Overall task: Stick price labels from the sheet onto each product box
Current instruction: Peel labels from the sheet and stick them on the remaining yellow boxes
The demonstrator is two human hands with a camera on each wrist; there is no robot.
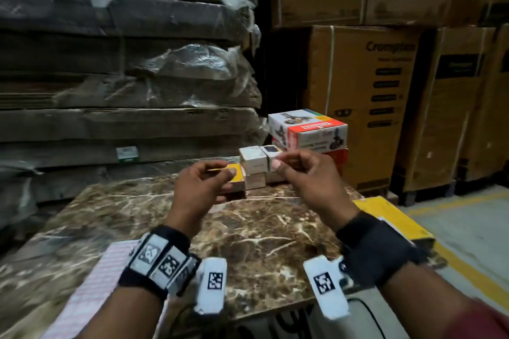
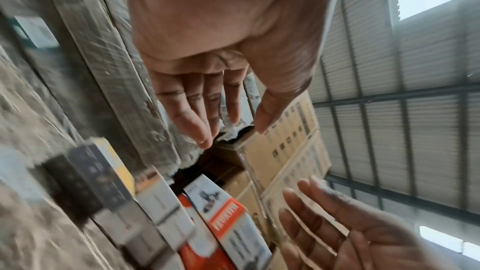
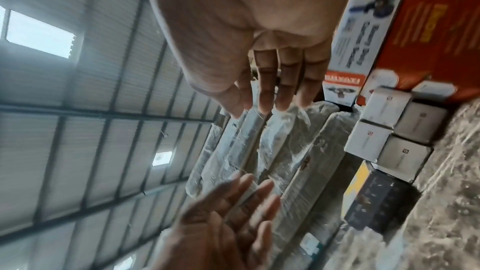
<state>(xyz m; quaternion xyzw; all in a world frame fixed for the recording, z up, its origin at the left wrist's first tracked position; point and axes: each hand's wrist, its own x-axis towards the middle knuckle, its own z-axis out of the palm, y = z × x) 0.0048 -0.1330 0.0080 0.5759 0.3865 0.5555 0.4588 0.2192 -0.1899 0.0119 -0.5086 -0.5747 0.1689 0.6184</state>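
Both hands were raised above the marbled worktop (image 1: 256,231), apart from each other, and touched nothing. The left hand (image 1: 198,190) had relaxed, nearly straight fingers (image 2: 192,110), so its grip was open and empty. The right hand (image 1: 308,184) was likewise open, its fingers (image 3: 283,89) loosely extended and holding nothing; no label was visible on either hand. The small white boxes (image 1: 254,166) stood stacked at the far edge of the worktop, just beyond the fingertips, with a dark-and-yellow box (image 1: 237,177) beside them on the left and a larger white-and-orange box (image 1: 308,129) behind. The label sheet (image 1: 102,283), pink-lined, lay at the near left corner of the worktop, partly under the left forearm. Brown cartons (image 1: 366,96) stood behind
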